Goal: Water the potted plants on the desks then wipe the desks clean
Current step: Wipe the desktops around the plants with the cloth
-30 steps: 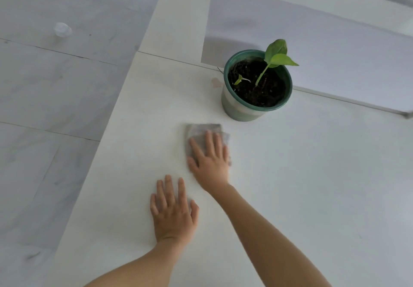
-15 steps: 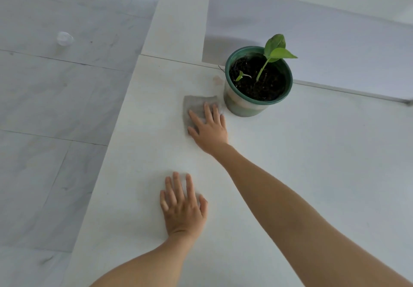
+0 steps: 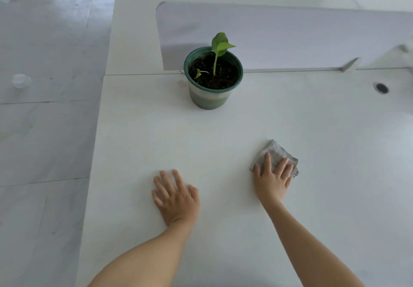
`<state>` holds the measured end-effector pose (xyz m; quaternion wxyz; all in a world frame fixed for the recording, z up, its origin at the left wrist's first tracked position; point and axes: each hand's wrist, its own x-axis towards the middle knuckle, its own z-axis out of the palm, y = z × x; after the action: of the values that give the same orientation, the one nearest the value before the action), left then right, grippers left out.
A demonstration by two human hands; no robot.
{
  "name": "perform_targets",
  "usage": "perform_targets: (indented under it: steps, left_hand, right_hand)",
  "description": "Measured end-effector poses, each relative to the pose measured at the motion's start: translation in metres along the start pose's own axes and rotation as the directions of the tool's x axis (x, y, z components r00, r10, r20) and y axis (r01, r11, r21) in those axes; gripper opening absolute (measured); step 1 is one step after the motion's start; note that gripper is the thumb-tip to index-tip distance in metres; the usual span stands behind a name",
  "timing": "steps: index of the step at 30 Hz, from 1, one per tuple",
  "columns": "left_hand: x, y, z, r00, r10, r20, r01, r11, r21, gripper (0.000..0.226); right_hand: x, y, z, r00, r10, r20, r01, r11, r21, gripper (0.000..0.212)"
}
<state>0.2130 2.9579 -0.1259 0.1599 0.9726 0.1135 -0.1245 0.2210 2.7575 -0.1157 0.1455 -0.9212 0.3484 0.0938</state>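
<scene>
Desk [image 3: 290,112] white, smooth, fills the view — potted plant [image 3: 213,77] at its back edge, likely tippy, grip the pot wall. Left hand [image 3: 176,199] spread flat, bracing. Right hand [image 3: 272,179] spread, pressing grey cloth [image 3: 273,151] — soft, limp, slides easily.

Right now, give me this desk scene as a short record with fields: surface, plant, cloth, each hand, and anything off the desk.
surface: white desk, a divider panel standing along its far edge
plant: green pot of dark soil with a small leafy seedling, upright near the far edge
cloth: grey cloth, folded, flat on the desk
right hand: palm down, fingers spread on the cloth, pressing it
left hand: flat on the bare desk, holding nothing
cable hole: dark, round, far right of desk
floor: small clear cup on the tiles
</scene>
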Motion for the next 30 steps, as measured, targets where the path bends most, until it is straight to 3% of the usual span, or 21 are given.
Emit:
perform_targets:
  steps: [3,6,7,9,11,14,16,18,20,22,24,25,27,29,30]
  left_hand:
    - [-0.002,-0.002,-0.004,0.999,0.032,0.035,-0.030,0.998,-0.057,0.059]
    - [-0.003,-0.004,-0.007,0.998,0.053,0.035,-0.048,0.992,-0.114,0.057]
    - [-0.003,-0.006,-0.007,0.998,0.059,0.029,-0.055,0.989,-0.134,0.057]
    - [-0.003,-0.010,-0.006,0.997,0.078,0.000,-0.077,0.981,-0.178,0.062]
    - [-0.007,-0.012,-0.007,0.997,0.060,-0.050,-0.071,0.966,-0.248,0.066]
    - [-0.005,-0.016,-0.015,0.999,0.001,-0.050,-0.018,0.940,-0.339,0.059]
    - [0.000,-0.024,-0.026,0.999,-0.036,-0.014,0.023,0.861,-0.508,0.052]
    - [0.000,-0.037,-0.043,0.998,-0.028,0.056,0.060,0.657,-0.751,0.047]
    - [-0.010,-0.057,-0.059,0.994,-0.009,0.106,0.098,0.472,-0.876,0.036]
    - [-0.024,-0.080,-0.066,0.995,-0.008,0.096,0.090,0.441,-0.893,0.031]
    - [-0.039,-0.100,-0.066,0.999,-0.015,0.045,0.047,0.431,-0.901,0.028]
    - [-0.045,-0.110,-0.064,0.999,-0.028,0.019,0.029,0.426,-0.904,0.027]
    - [-0.059,-0.124,-0.060,0.998,-0.056,-0.029,-0.003,0.427,-0.904,0.025]
    - [-0.070,-0.135,-0.054,0.997,-0.038,-0.068,-0.041,0.483,-0.875,0.024]
    - [-0.075,-0.139,-0.048,0.994,-0.024,-0.104,-0.075,0.535,-0.841,0.030]
  right_hand:
    - [-0.048,-0.015,0.017,0.990,-0.131,0.052,0.132,0.991,-0.003,0.057]
    - [-0.094,-0.018,0.025,0.926,-0.360,0.117,0.372,0.923,-0.104,0.064]
    - [-0.104,-0.015,0.026,0.906,-0.412,0.094,0.422,0.896,-0.134,0.057]
    - [-0.116,-0.006,0.022,0.877,-0.464,0.129,0.480,0.861,-0.168,0.043]
    - [-0.119,0.004,0.019,0.843,-0.510,0.169,0.536,0.820,-0.199,0.045]
    - [-0.118,0.004,0.013,0.827,-0.546,0.137,0.563,0.799,-0.210,0.032]
    - [-0.119,0.001,0.014,0.826,-0.557,0.088,0.563,0.809,-0.168,0.020]
    - [-0.121,-0.002,0.017,0.840,-0.543,0.020,0.540,0.829,-0.146,0.007]
    - [-0.123,-0.008,0.018,0.869,-0.492,0.045,0.494,0.860,-0.129,0.006]
    - [-0.126,-0.016,0.023,0.874,-0.479,0.076,0.485,0.869,-0.095,0.008]
    - [-0.138,-0.029,0.016,0.821,-0.544,0.172,0.560,0.826,-0.060,0.024]
    - [-0.144,-0.035,0.017,0.756,-0.633,0.168,0.645,0.763,-0.029,0.034]
    - [-0.164,-0.051,0.021,0.543,-0.807,0.234,0.808,0.577,0.117,0.050]
    - [-0.187,-0.064,0.022,0.266,-0.880,0.393,0.905,0.368,0.213,0.043]
    - [-0.194,-0.065,0.021,0.163,-0.873,0.459,0.925,0.297,0.237,0.039]
